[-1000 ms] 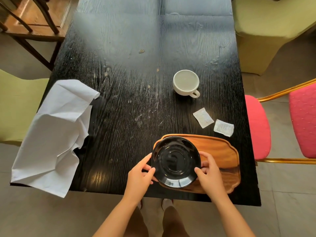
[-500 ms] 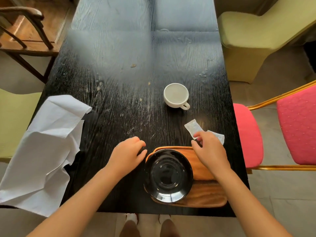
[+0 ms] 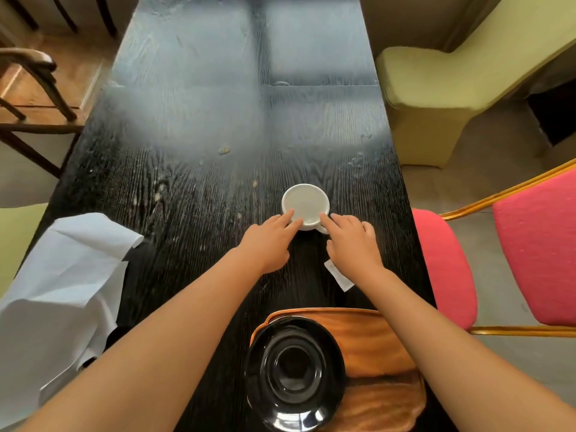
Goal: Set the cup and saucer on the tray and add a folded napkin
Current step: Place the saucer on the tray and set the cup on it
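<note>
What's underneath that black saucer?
The black saucer sits on the left end of a wooden tray, overhanging its edge above the dark table. Whatever lies directly beneath the saucer is hidden.

Saucer [image 3: 294, 372] on tray [image 3: 380, 353]; cup [image 3: 305, 207] beyond; napkin [image 3: 65, 282] left.

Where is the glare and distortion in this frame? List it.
Head view: a broad pale glare washes out the far half of the table; the black saucer shows glossy reflection rings; wide-angle stretch swells both forearms at the bottom edge; the white cup looks sharp.
</note>
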Available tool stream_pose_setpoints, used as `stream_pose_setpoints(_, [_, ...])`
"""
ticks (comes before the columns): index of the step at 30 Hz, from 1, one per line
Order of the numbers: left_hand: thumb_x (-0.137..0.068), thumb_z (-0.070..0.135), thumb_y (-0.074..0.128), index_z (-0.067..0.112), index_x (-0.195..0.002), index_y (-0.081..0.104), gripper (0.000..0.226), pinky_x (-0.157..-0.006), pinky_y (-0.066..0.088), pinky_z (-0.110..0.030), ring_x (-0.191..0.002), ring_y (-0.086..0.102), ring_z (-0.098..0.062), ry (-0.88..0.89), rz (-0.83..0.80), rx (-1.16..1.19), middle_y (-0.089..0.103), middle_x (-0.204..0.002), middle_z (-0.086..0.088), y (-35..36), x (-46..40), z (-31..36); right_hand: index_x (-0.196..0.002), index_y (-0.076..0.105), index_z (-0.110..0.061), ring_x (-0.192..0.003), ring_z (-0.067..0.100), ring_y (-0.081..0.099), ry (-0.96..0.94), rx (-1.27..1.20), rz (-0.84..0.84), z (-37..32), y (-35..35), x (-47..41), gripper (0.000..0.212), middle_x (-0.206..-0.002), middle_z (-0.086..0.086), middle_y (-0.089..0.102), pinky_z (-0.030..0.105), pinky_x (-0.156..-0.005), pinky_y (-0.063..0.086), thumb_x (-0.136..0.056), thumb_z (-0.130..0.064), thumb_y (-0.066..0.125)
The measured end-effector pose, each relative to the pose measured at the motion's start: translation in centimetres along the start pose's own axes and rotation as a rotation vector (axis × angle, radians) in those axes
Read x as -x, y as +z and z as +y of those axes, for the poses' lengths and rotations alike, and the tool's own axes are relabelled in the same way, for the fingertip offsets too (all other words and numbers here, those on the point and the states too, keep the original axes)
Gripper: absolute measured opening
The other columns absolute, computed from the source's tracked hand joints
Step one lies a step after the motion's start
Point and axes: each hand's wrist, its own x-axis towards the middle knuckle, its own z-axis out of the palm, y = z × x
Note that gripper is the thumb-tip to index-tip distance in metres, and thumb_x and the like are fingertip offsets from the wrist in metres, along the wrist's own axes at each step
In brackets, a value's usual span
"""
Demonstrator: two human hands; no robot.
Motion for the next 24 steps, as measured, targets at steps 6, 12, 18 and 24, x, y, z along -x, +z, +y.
stream_pose_setpoints(6, [-0.087,0.018,0.049,0.016,-0.13,0.039,0.044,-0.084,0.048,-0.043,-0.112,0.044,-0.027,0.023,0.128,0.184,0.044,-0.125,-0.006,1.6,2.0,0.9,-0.106,0.064,-0.013,-0.089,0.028,0.062,-0.109,-0.108,0.194,0.7,0.4,-0.8,0.028,-0.081,0.004,0.068,0.057,-0.103,0.027,-0.078,-0.012,0.068])
stream_pose_setpoints(12, [-0.086,0.025,0.058,0.02,-0.136,0.04,0.053,-0.077,0.052,-0.037,-0.111,0.052,-0.022,-0.001,0.359,0.374,0.043,-0.133,-0.001,4.4,5.5,1.2,-0.105,0.061,-0.014,-0.077,0.025,0.064,-0.184,-0.185,0.23,0.2,2.1,0.0,0.031,-0.074,0.001,0.066,0.051,-0.1,0.036,-0.075,-0.007,0.067])
stream_pose_setpoints(18, [-0.071,0.021,0.078,0.014,-0.148,0.005,0.106,-0.113,0.028,-0.038,-0.138,0.027,-0.019,-0.244,0.254,0.83,0.023,-0.153,-0.005,4.9,2.8,-1.7,-0.136,0.041,-0.016,-0.104,0.02,0.058,-0.053,-0.479,0.067,0.1,2.2,0.1,0.062,-0.112,0.0,0.067,0.041,-0.108,0.03,-0.08,-0.017,0.067])
stream_pose_setpoints(24, [-0.071,0.014,0.075,0.02,-0.138,0.033,0.079,-0.091,0.039,-0.025,-0.118,0.051,-0.018,-0.189,0.286,0.887,0.053,-0.128,-0.001,5.0,1.7,-1.6,-0.128,0.046,-0.022,-0.111,0.021,0.054,-0.031,-0.596,0.019,-0.5,3.0,-0.2,0.067,-0.119,0.001,0.062,0.036,-0.09,0.045,-0.069,-0.027,0.077])
